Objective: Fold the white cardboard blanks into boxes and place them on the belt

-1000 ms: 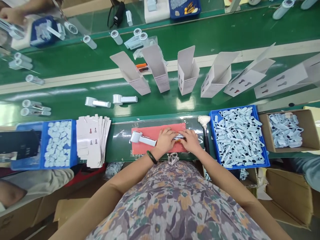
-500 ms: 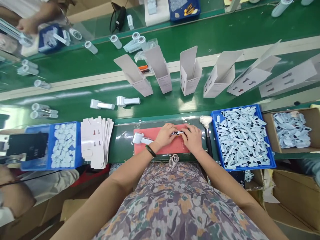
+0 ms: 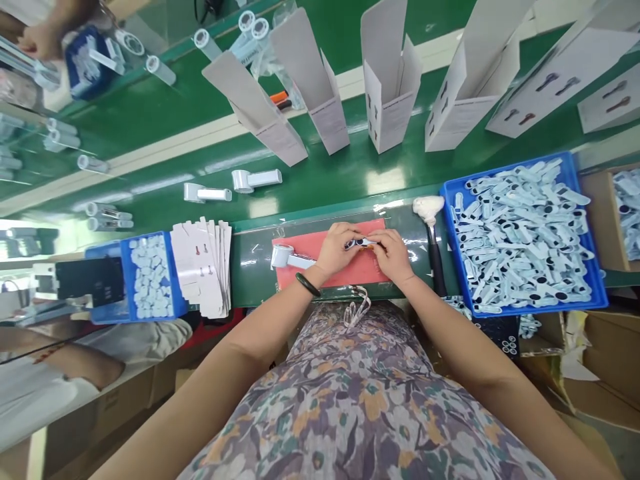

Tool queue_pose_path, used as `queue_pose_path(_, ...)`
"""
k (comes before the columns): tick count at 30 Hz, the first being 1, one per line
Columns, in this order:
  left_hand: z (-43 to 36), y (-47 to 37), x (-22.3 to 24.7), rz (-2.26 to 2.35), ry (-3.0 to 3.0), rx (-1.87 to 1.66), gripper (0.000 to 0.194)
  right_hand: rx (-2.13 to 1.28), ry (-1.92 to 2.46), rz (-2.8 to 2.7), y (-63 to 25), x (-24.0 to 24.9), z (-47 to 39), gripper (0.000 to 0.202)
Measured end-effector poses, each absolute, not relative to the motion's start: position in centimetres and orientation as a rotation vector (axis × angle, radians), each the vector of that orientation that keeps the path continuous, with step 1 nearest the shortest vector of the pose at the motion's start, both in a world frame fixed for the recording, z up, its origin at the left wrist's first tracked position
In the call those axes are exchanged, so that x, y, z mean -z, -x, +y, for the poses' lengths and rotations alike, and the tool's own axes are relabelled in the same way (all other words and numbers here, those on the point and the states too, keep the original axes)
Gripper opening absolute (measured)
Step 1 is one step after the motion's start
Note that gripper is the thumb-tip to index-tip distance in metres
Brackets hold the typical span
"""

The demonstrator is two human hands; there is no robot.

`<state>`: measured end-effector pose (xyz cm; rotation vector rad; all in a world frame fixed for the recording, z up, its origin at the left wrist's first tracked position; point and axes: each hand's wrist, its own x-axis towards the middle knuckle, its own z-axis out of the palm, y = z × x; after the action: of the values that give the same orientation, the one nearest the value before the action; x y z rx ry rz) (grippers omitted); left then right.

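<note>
Over the red mat (image 3: pixel 350 277), both my hands are closed on one small pale-blue plastic piece (image 3: pixel 360 243) with dark oval spots. My left hand (image 3: pixel 337 249) pinches its left end and my right hand (image 3: pixel 396 256) has the right end, partly hiding it. A pale device with a round head and a handle (image 3: pixel 283 256) lies on the mat left of my left hand. To the right of my right hand rests a hammer with a white-wrapped head and black handle (image 3: pixel 436 260).
A blue tray (image 3: pixel 459 267) heaped with similar pale pieces stands at the right. Stacked flat cartons (image 3: pixel 203 263) and a blue bin (image 3: pixel 176 293) of small parts are at the left. Open white boxes (image 3: pixel 393 113) line the back, near two more devices (image 3: pixel 257 180). A co-worker's arm (image 3: pixel 75 360) shows at left.
The camera view has shifted and tilted, so the boxes and right tray appear larger. Both hands stay together on the piece, with a slight change in finger position.
</note>
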<state>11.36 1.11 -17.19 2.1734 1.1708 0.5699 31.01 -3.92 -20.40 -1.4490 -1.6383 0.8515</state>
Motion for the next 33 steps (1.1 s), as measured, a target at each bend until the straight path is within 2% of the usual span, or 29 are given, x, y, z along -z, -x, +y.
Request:
queue_pose_path(9, 0.5, -11.2, 16.6, 1.197, -2.218, -0.501, 0.008, -1.032, 1.415, -1.643, -32.2, 19.6, -3.8, 0.018)
queue_pose_path(11, 0.0, -11.0, 16.1, 1.194, -2.271, -0.419, 0.010, -1.087, 1.475, -1.706, -32.6, 19.1, -4.1, 0.022)
queue_pose_path(15, -0.9, -11.1, 15.6, 1.176, -2.236, -0.352, 0.020, -1.213, 1.627, -1.870, -33.3, 18.2, -3.8, 0.043)
queue_pose_path(19, -1.9, -11.5, 15.9, 1.232, -2.217, -0.335, 0.023, -1.312, 1.692, -1.989, -33.1, 17.5, -3.0, 0.043)
queue_pose_path(27, -1.4, -12.3, 15.9, 1.300, -2.122, -0.296, 0.021, -1.144, 1.776, -1.901, -31.8, 16.8, -4.2, 0.040)
queue_pose_path(33, -0.8, -12.0, 15.1, 1.208, -2.206, -0.209, 0.030, -1.031, 1.727, -1.991, -31.4, 17.3, -4.8, 0.040)
